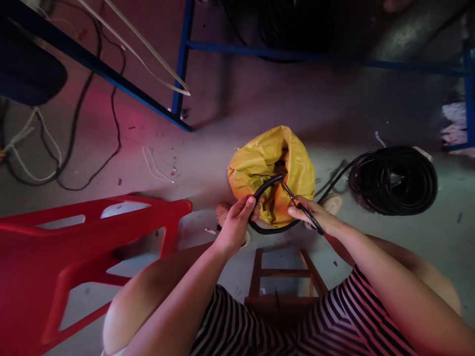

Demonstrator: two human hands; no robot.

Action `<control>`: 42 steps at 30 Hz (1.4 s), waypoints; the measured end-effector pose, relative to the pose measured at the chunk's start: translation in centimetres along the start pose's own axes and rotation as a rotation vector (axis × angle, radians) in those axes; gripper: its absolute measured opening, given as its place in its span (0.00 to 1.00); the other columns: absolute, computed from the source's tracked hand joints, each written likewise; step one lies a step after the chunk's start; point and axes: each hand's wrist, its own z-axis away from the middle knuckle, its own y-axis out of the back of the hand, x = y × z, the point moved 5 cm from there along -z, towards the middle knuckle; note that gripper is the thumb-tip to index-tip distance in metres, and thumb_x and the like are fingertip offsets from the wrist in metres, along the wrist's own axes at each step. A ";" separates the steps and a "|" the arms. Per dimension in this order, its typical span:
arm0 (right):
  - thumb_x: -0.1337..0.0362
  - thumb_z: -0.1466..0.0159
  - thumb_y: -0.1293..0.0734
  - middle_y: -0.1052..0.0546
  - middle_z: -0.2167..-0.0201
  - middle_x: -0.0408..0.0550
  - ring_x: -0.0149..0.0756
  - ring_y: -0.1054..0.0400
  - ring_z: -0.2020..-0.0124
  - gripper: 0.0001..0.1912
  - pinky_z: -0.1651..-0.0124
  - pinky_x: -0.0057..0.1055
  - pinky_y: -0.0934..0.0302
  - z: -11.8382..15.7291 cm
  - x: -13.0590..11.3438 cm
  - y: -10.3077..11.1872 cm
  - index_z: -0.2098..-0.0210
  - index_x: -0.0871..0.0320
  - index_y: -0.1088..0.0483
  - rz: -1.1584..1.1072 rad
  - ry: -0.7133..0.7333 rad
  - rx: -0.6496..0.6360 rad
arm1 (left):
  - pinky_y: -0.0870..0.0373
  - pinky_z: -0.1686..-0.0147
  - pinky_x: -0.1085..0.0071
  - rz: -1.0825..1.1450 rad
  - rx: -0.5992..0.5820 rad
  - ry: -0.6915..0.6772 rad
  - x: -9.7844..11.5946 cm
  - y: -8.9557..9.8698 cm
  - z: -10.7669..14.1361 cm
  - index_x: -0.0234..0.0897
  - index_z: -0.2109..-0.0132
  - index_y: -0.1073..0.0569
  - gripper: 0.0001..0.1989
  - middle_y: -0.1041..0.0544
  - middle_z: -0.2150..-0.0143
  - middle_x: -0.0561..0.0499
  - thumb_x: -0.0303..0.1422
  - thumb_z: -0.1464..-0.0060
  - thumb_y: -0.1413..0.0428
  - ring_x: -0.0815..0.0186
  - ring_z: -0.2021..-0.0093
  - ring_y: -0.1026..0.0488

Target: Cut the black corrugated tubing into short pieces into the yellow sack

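My left hand [243, 215] is closed around a black corrugated tube [267, 183], whose free end points up and to the right. In my right hand [309, 212] is a pair of scissors [291, 194] with dark handles, its blades close to the tube's end. Whether the blades touch the tube I cannot tell. Below both hands a yellow bag [260, 153] stands on the floor with its mouth gaping; its inside is mostly dark. The tube loops under my hands and runs right to a black coil [399, 180].
A red plastic stool [92, 237] lies at the left. Blue metal frame bars [181, 64] cross the far side. Black cables [79, 109] and white cords [148, 64] trail at the upper left. Between my legs is a wooden stool [285, 273]. Small scraps dot the floor.
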 end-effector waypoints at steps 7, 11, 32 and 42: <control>0.33 0.37 0.34 0.35 0.66 0.42 0.36 0.39 0.63 0.30 0.60 0.32 0.45 0.0 0.1 -2.3 0.62 0.55 0.36 -0.002 0.023 -0.025 | 0.46 0.71 0.72 -0.184 -0.060 -0.051 -1.1 -0.7 0.0 0.35 0.60 0.24 0.22 0.38 0.74 0.57 0.52 0.37 0.42 0.71 0.73 0.43; 0.33 0.36 0.34 0.35 0.66 0.42 0.37 0.40 0.63 0.30 0.58 0.34 0.45 -0.4 0.6 -2.3 0.61 0.55 0.37 0.012 0.011 -0.001 | 0.45 0.72 0.71 -0.230 -0.061 -0.066 -1.3 -1.0 -0.1 0.35 0.60 0.24 0.22 0.37 0.74 0.57 0.52 0.36 0.43 0.71 0.74 0.44; 0.34 0.36 0.34 0.36 0.67 0.41 0.37 0.41 0.65 0.29 0.60 0.35 0.46 -1.0 0.3 -2.2 0.62 0.55 0.38 0.034 0.028 -0.045 | 0.48 0.75 0.73 -0.192 -0.074 -0.070 -1.1 -0.7 -0.7 0.36 0.62 0.27 0.18 0.39 0.74 0.58 0.47 0.35 0.42 0.73 0.76 0.46; 0.34 0.35 0.35 0.33 0.66 0.43 0.39 0.37 0.63 0.29 0.59 0.35 0.43 -0.9 0.2 -2.3 0.62 0.55 0.37 0.038 0.025 -0.055 | 0.47 0.75 0.72 -0.230 -0.042 -0.060 -1.2 -0.8 -0.7 0.36 0.61 0.25 0.20 0.38 0.74 0.57 0.51 0.37 0.42 0.72 0.76 0.45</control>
